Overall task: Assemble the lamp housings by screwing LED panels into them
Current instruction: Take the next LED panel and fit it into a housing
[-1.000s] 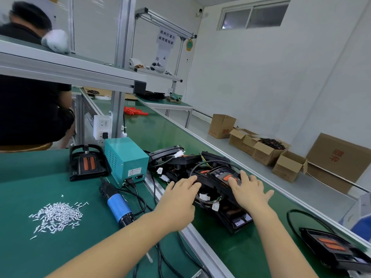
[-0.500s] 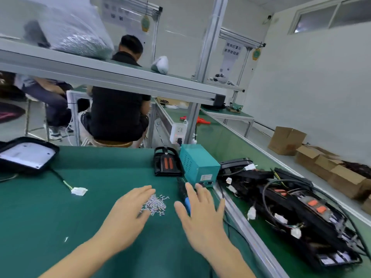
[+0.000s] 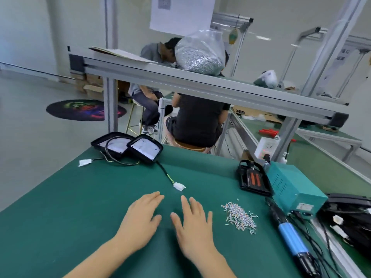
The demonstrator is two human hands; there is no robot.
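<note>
Two black lamp housings with white panels (image 3: pixel 144 148) lie overlapping at the far left of the green table (image 3: pixel 60 207), their wires ending in white connectors (image 3: pixel 179 186). My left hand (image 3: pixel 140 219) and my right hand (image 3: pixel 193 223) hover side by side over the middle of the table, palms down, fingers spread, holding nothing. A heap of small silver screws (image 3: pixel 240 217) lies just right of my right hand. A blue electric screwdriver (image 3: pixel 289 235) rests beyond the screws. Another black housing with orange strips (image 3: pixel 252 179) leans against a teal power box (image 3: pixel 291 185).
A pile of black housings (image 3: pixel 349 217) sits on the conveyor at the right edge. An aluminium shelf (image 3: pixel 200 85) crosses overhead with a bag of screws (image 3: pixel 198 55). Two seated people (image 3: pixel 196 121) work behind the table. A socket block (image 3: pixel 267 149) stands by the post.
My view has swung left from the conveyor pile to the table. Both hands left the housings on the right and now hover empty past the screw heap, toward the far-left housings.
</note>
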